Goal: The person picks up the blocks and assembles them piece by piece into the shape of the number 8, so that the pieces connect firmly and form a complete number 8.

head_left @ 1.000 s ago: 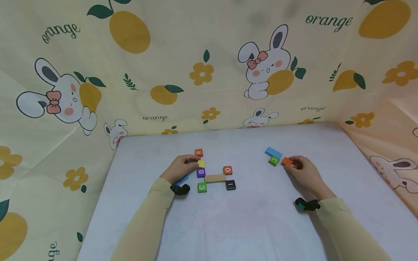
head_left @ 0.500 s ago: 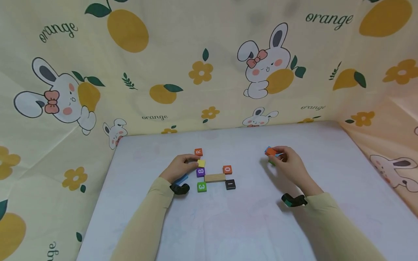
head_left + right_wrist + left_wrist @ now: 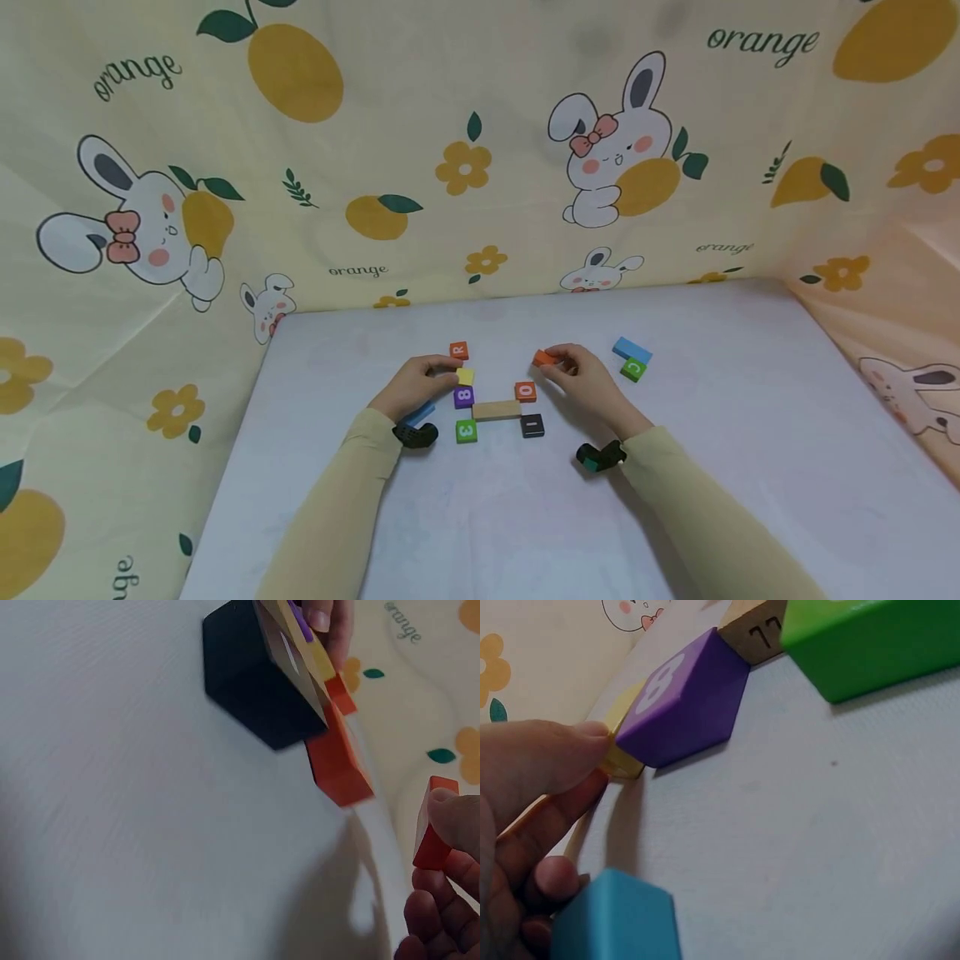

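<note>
My left hand (image 3: 422, 385) pinches a yellow block (image 3: 465, 377) between thumb and fingers, right against a purple block marked 8 (image 3: 682, 697). Beside that hand lies a blue block (image 3: 615, 922), partly covered by the wrist in the head view. My right hand (image 3: 588, 383) holds a red-orange block (image 3: 436, 825) by thumb and fingertips, raised over the table behind the orange block marked 0 (image 3: 526, 392). A plain wooden bar (image 3: 497, 410) runs between the purple block's side and the black block (image 3: 532, 426). A green block marked 3 (image 3: 467, 431) sits nearer me.
An orange block marked R (image 3: 459, 350) lies beyond the yellow one. To the right, a long blue block (image 3: 632, 350) touches a green block marked C (image 3: 633, 369). A printed cloth (image 3: 420, 150) hangs behind the white table (image 3: 480, 517).
My right hand has carried the red-orange block leftward, from beside the green C block, past the long blue block, to near the 0 block. The left hand stays on the yellow block.
</note>
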Tool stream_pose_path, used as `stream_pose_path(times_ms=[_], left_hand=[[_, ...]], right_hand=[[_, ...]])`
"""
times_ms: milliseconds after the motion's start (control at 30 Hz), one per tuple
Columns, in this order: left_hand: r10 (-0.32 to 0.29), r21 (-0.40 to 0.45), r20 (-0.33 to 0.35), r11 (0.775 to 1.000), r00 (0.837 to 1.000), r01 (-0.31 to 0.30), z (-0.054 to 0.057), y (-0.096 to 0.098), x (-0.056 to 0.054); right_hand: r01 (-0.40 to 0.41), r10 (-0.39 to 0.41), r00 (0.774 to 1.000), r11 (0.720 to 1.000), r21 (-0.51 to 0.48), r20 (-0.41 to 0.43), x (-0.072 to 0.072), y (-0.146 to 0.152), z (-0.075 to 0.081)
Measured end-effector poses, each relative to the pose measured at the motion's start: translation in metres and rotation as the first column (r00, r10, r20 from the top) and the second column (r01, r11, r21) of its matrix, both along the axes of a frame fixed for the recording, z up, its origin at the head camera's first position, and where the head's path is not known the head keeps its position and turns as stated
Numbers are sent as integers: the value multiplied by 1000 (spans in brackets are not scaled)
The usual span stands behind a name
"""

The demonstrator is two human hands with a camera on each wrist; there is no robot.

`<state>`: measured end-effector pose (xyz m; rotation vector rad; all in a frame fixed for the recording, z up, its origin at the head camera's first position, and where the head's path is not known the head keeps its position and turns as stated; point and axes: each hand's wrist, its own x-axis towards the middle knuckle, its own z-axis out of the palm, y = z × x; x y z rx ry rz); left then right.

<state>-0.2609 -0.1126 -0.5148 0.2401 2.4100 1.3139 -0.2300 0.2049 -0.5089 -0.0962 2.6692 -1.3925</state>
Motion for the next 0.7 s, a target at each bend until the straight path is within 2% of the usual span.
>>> stream_pose_path(times_ms=[100,333,467,700], left_hand=[[1,-7,9,1000,1000,-1,0,0,0],[-6,-24,3,1000,1000,6,3,1,1],[-8,-25,-7,1000,1000,8,5,0,0],[-9,-30,-14,1000,1000,9,3,-1,0]], right_hand=[[-5,5,1000,1000,-16,11,-5,-10,-3],[-17,16,999,999,29,28,-14,-14,-10],[-50,48,998,998,39,35,-15,-14,-10],[-53,51,998,997,48,31,-12,-16,-12]])
